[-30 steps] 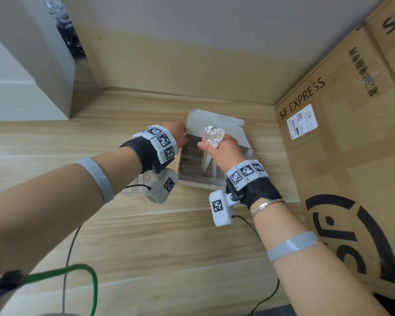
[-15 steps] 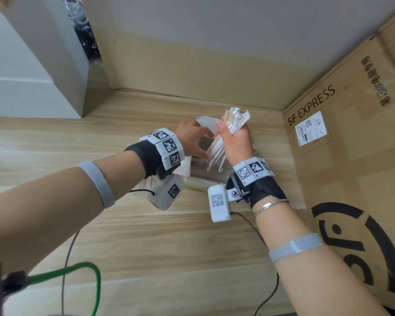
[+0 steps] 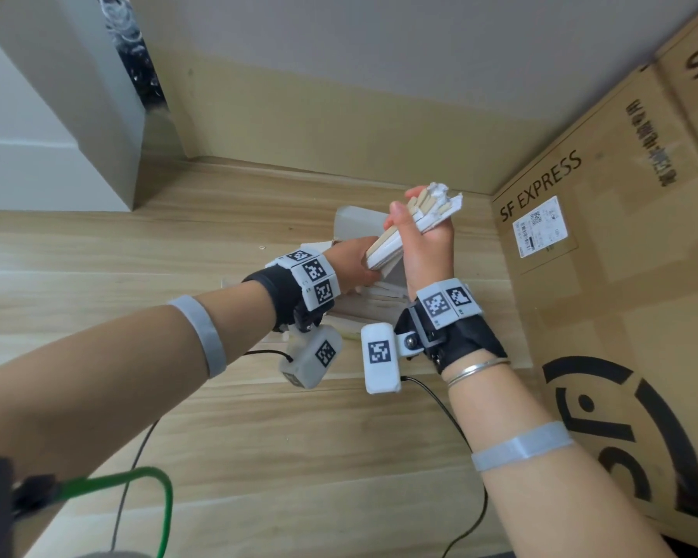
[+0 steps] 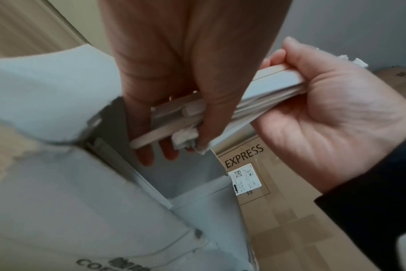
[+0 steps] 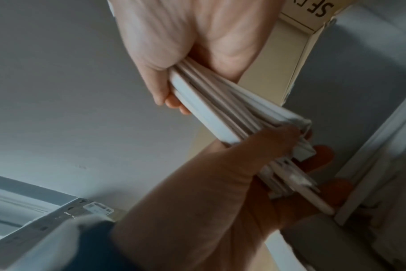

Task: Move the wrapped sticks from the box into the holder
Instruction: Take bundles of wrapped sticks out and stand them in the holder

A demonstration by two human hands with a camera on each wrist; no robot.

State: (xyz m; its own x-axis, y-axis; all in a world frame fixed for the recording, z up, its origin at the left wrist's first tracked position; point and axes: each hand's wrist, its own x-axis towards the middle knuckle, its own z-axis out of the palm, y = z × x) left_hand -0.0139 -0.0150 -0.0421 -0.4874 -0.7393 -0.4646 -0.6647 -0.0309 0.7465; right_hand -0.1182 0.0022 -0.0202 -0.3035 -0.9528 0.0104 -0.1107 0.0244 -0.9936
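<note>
My right hand (image 3: pixel 414 231) grips a bundle of white paper-wrapped wooden sticks (image 3: pixel 420 219) around its upper half and holds it slanted above the open white box (image 3: pixel 355 219). My left hand (image 3: pixel 359 263) pinches the lower end of that bundle between thumb and fingers. In the left wrist view the left hand (image 4: pixel 174 132) grips the stick ends (image 4: pixel 174 117) over the box's inside (image 4: pixel 188 176), with the right hand (image 4: pixel 318 110) wrapped round the sticks. The right wrist view shows the right hand (image 5: pixel 172 95), the bundle (image 5: pixel 211 113) and the left hand (image 5: pixel 278 165). More sticks (image 3: pixel 375 300) lie in the box. No holder is in view.
A large SF EXPRESS cardboard carton (image 3: pixel 605 283) stands close on the right. The box sits on a wooden floor (image 3: pixel 258 436) near the beige wall (image 3: pixel 339 122). A white cabinet (image 3: pixel 49 134) is at the back left. Cables, one of them green (image 3: pixel 154 477), trail below my arms.
My right hand has lifted the bundle up out of the box and tilted it. My left hand has come off the box edge and taken the bundle's lower end.
</note>
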